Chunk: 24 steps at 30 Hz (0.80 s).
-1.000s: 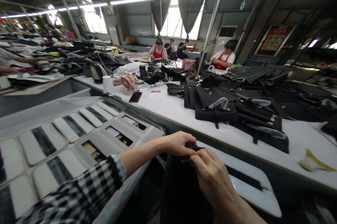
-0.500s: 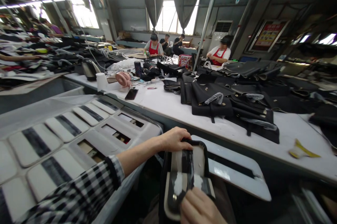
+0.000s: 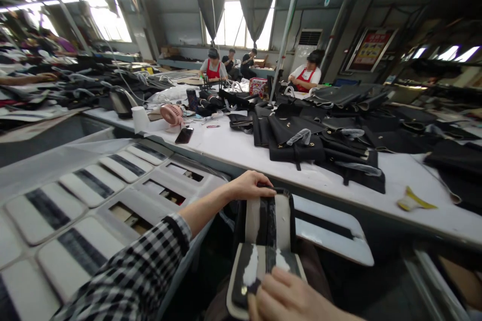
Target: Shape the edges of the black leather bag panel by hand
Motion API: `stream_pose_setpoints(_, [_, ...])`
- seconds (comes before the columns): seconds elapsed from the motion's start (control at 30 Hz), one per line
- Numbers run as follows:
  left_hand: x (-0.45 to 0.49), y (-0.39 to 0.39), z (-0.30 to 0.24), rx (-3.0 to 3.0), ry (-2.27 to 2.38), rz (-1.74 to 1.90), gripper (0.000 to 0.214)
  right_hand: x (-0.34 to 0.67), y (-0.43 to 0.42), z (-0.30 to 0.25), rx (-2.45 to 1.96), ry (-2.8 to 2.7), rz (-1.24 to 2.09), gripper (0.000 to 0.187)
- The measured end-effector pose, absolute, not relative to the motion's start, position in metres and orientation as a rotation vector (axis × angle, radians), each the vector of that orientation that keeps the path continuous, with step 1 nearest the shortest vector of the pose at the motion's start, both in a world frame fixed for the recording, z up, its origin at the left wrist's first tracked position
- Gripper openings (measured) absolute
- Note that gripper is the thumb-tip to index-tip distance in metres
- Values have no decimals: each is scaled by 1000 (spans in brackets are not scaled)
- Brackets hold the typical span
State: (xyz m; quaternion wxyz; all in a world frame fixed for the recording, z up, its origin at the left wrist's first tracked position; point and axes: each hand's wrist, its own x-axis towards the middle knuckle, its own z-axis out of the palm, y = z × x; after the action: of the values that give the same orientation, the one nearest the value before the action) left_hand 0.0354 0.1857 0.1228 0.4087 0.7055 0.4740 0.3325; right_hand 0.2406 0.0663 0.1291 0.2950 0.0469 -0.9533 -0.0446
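A black bag piece point(image 3: 289, 210) with an exposed beige and dark-striped lining lies over my lap, bent in the middle. Its far end is gripped by my left hand point(image 3: 251, 185), fingers curled over the top edge. Across the near flap point(image 3: 235, 273) run white patches beside a dark central strip, and a small brass-coloured stud point(image 3: 244, 290) shows there. My right hand point(image 3: 284, 293) is closed over this flap, its fingers bunched; anything inside them is hidden.
Left stands a padded grey stand point(image 3: 211, 173) with cut-outs, holding several pale striped panels point(image 3: 90, 183). A white slotted board point(image 3: 331, 225) juts out right. On the white bench are black bags point(image 3: 293, 132), a phone point(image 3: 184, 135), a pink fan point(image 3: 172, 114) and a yellow scrap point(image 3: 414, 199). Co-workers sit beyond.
The view has shifted slightly right. My right hand has moved down and right on the flap, baring more of the white patches. My left hand keeps its hold on the far edge.
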Motion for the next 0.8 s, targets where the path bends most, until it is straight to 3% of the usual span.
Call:
stream_pose_setpoints(0.13, [41, 162, 117, 1464, 1235, 1224, 64, 232, 108, 175, -73, -2597, 210, 23])
stream_pose_setpoints(0.27, [49, 134, 95, 1147, 1181, 1499, 81, 224, 144, 170, -335, -2448, 473, 22])
stream_pose_setpoints(0.43, [46, 111, 82, 879, 766, 1512, 70, 205, 173, 143, -633, -2230, 672, 15])
stream_pose_setpoints(0.63, [39, 104, 86, 1163, 1034, 1517, 51, 192, 183, 126, -774, -2176, 671, 11])
stream_pose_setpoints(0.8, [45, 107, 82, 1269, 1176, 1557, 57, 189, 190, 115, -843, -2147, 643, 11])
